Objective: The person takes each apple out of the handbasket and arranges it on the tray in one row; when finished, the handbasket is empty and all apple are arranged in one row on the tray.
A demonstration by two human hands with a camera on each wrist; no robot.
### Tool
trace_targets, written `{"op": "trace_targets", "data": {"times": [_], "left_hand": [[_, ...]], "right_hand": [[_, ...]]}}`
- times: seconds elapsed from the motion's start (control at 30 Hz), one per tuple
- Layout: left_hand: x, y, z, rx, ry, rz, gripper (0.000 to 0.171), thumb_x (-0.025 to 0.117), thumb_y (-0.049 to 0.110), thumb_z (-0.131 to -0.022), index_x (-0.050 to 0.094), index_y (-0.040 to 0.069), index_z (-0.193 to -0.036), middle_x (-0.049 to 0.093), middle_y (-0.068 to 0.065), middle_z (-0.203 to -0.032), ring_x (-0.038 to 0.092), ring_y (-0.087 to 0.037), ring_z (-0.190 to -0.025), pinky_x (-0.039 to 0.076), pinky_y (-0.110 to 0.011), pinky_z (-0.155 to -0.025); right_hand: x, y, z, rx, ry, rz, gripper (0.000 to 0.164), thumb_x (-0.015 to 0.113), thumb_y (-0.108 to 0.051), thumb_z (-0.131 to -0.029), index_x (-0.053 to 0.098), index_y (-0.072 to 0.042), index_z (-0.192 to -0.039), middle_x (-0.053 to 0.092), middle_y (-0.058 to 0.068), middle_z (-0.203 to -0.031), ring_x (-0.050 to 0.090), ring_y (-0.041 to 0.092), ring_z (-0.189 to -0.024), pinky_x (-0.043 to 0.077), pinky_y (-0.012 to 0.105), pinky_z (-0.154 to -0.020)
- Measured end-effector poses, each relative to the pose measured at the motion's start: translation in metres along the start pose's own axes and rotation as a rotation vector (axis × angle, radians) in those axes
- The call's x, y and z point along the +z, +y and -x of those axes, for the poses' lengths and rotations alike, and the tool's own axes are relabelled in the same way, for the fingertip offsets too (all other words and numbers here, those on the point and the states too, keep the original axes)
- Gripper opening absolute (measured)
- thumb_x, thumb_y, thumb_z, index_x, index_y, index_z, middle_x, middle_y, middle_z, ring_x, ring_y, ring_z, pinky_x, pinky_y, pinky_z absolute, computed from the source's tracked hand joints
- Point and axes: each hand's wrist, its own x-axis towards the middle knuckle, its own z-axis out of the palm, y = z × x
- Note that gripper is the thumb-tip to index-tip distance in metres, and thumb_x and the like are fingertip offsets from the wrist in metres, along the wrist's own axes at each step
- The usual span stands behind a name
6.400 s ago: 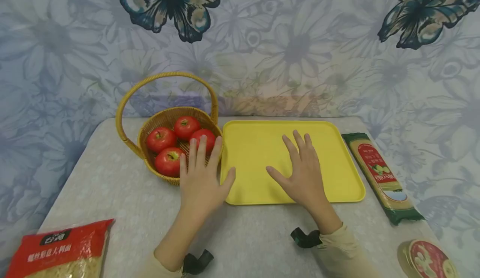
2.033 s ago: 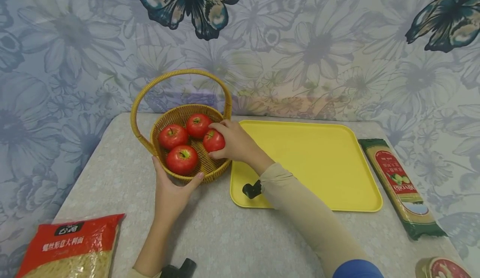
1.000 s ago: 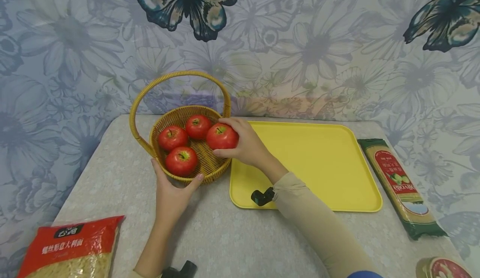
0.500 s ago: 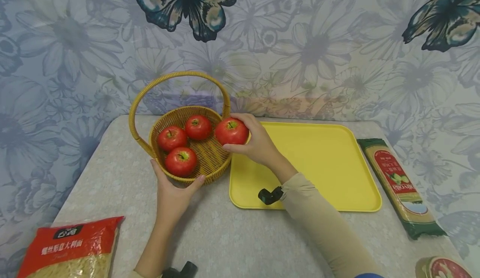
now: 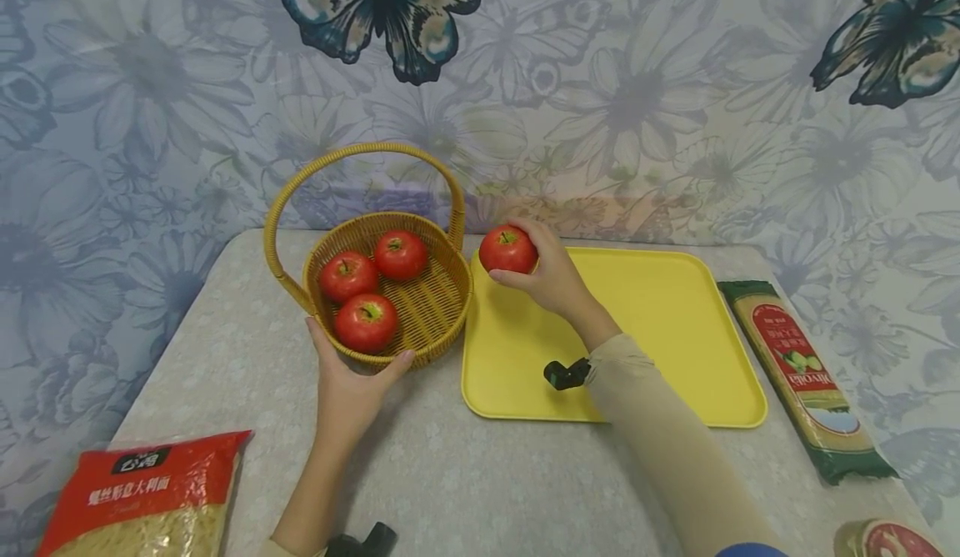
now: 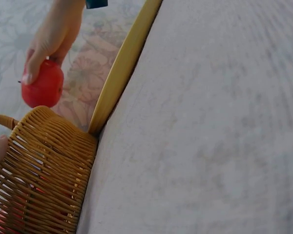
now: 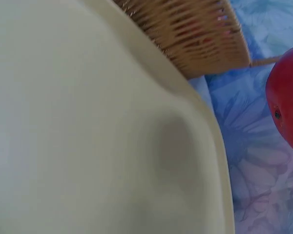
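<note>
My right hand (image 5: 551, 272) grips a red apple (image 5: 507, 249), holding it above the back left corner of the yellow tray (image 5: 637, 348). In the left wrist view this apple (image 6: 43, 87) hangs in the air beyond the basket. The wicker basket (image 5: 431, 311) stands left of the tray, its tall handle upright. Three red apples lie inside: one at the left (image 5: 348, 277), one at the back (image 5: 401, 255), one in front (image 5: 366, 323). My left hand (image 5: 348, 398) rests against the basket's near left side, thumb and forefinger spread along the wall; its other fingers are hidden.
A red bag of spiral pasta (image 5: 146, 490) lies at the front left. Along the right edge lies a long green-ended packet (image 5: 808, 378). A round tin (image 5: 888, 539) is partly cut off at the lower right. The patterned wall covering (image 5: 600, 123) rises behind the table.
My right hand has taken the right-hand apple out of the basket and carried it right, over the tray. The left hand, at first spread above the table, now touches the basket.
</note>
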Motion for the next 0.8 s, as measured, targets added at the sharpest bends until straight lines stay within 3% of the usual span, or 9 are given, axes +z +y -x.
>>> {"op": "trace_targets", "data": {"times": [0.17,0.37,0.8], "left_hand": [[0.001,-0.012,-0.004,0.017,0.005,-0.004,0.139,0.089,0.035,-0.072,-0.023,0.032,-0.155,-0.004,0.005,-0.168,0.006,-0.019,-0.155,0.014,-0.059,-0.123],[0.002,-0.014,-0.005,0.029,0.007,-0.005,0.14,0.09,0.037,-0.071,-0.022,0.036,-0.154,-0.003,0.007,-0.168,0.006,-0.017,-0.155,0.013,-0.059,-0.123],[0.001,-0.015,-0.006,0.035,0.021,0.0,0.137,0.089,0.044,-0.071,-0.021,0.042,-0.153,-0.001,0.011,-0.167,0.007,-0.014,-0.155,0.014,-0.06,-0.122]], "right_hand": [[0.003,0.017,-0.004,0.061,-0.04,0.0,0.076,0.081,-0.042,-0.081,0.044,-0.025,-0.145,0.045,0.003,-0.144,0.048,0.027,-0.128,0.048,0.053,-0.104],[0.013,0.03,-0.006,0.126,-0.119,0.007,0.08,0.08,-0.042,-0.083,0.04,-0.019,-0.148,0.043,0.007,-0.148,0.043,0.03,-0.134,0.045,0.053,-0.107],[0.022,0.027,0.004,0.184,-0.27,0.03,0.083,0.08,-0.039,-0.083,0.037,-0.018,-0.151,0.038,0.008,-0.153,0.044,0.03,-0.136,0.042,0.052,-0.111]]}}
